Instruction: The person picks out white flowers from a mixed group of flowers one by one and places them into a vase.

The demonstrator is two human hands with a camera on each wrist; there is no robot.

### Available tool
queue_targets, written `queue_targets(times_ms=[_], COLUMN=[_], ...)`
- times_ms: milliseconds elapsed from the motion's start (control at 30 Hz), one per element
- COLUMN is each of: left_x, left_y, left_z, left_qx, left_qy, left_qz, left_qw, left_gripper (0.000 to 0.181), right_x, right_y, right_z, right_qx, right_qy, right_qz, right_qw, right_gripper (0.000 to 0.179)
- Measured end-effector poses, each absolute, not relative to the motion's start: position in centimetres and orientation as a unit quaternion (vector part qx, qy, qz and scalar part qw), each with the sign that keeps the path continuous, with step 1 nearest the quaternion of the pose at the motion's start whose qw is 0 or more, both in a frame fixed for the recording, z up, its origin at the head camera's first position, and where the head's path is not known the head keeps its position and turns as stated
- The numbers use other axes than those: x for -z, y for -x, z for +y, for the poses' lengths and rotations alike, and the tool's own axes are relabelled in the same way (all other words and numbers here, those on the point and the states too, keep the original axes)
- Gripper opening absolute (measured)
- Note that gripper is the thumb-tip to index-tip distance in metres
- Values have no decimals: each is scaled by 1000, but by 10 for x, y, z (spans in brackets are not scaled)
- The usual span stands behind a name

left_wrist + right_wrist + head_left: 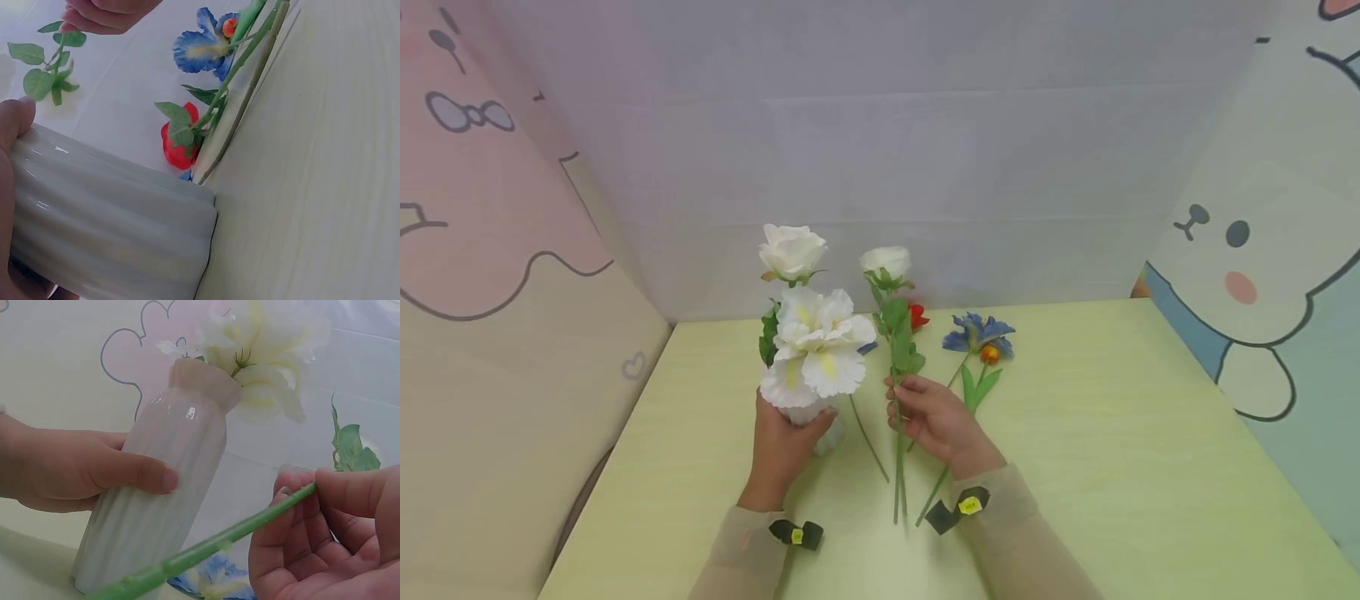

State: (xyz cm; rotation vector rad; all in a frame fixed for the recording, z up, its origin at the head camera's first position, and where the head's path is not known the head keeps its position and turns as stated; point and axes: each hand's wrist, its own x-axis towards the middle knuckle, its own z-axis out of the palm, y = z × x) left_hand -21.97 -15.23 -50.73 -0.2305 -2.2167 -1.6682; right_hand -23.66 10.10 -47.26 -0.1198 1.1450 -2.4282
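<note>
My left hand [781,450] grips a white ribbed vase [187,450], its thumb across the side in the right wrist view. The vase stands on the table. Out of its mouth rise a white rose [792,252] and a big white iris-like bloom [823,343] with yellow streaks. To the right of the vase, my right hand [938,418] pinches the green stem [231,534] of another white rose [887,263] between thumb and fingers. This rose is upright, its bloom above the hand and its stem ends pointing down. The stems inside the vase are hidden.
Behind my right hand lie a blue iris [976,333], an orange tulip [990,354] and a red flower [917,317] on the pale yellow table [1120,433]. A loose stem [868,442] lies close to the vase. A pale cloth wall [880,158] borders the table's back.
</note>
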Motion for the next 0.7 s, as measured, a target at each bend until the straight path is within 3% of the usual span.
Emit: queue_targets(times_ms=[233,367,700], left_x=[510,493,481], left_y=[219,211,205], left_z=[-151,-144,-141], left_qx=[598,612,612], left_qy=[69,60,42], left_qz=[-779,-772,-775], left_qw=[174,161,152], left_gripper=[96,95,93], right_x=[458,447,425], right_y=[233,230,224], right_z=[101,103,98], right_qx=[880,880,826], right_qy=[42,64,85], right_qz=[439,449,555], right_qw=[176,145,55], right_gripper=[29,31,16])
